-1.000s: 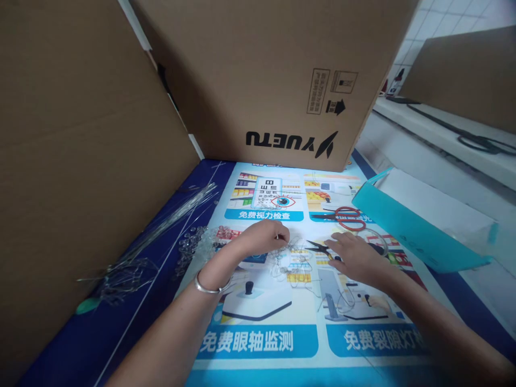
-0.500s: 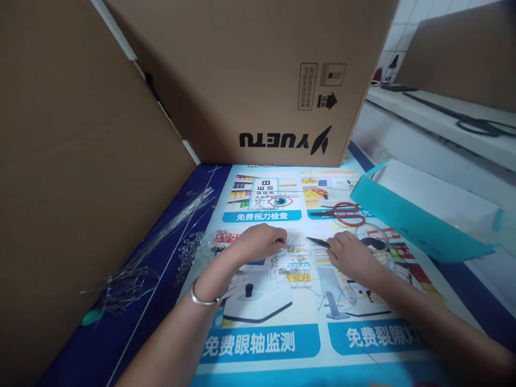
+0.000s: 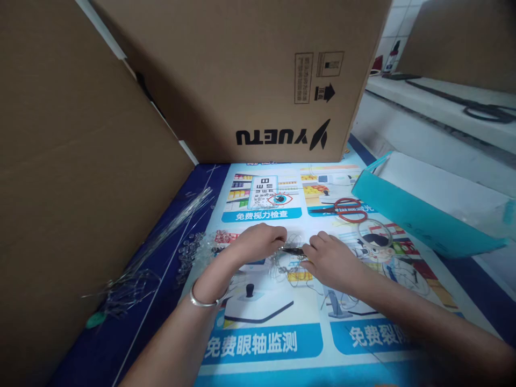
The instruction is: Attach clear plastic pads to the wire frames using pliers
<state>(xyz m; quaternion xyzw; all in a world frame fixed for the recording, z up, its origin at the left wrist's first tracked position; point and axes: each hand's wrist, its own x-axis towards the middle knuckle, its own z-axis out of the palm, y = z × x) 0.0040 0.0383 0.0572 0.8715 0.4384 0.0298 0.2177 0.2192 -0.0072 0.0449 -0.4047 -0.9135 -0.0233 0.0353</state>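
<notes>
My left hand [image 3: 264, 241], with a silver bangle on its wrist, is closed in a pinch over the middle of the printed sheet. Wire and clear beads [image 3: 284, 264] hang and lie just under its fingertips; I cannot tell exactly which strand it grips. My right hand [image 3: 332, 260] is wrapped round the handles of dark-tipped pliers [image 3: 293, 251]. Their jaws point left and reach the left fingertips at the wire. Loose clear beads [image 3: 193, 250] lie in a heap left of the left forearm.
Red-handled scissors [image 3: 350, 210] and a ring-shaped coil [image 3: 375, 233] lie beyond the right hand. An open turquoise box [image 3: 427, 215] stands at the right. A bundle of thin wires [image 3: 169, 223] lies at the left. A large cardboard box [image 3: 258, 80] walls off the back.
My right hand has moved left with the pliers, bringing their jaws to the left fingertips. My left hand has stayed nearly still. The view has shifted slightly.
</notes>
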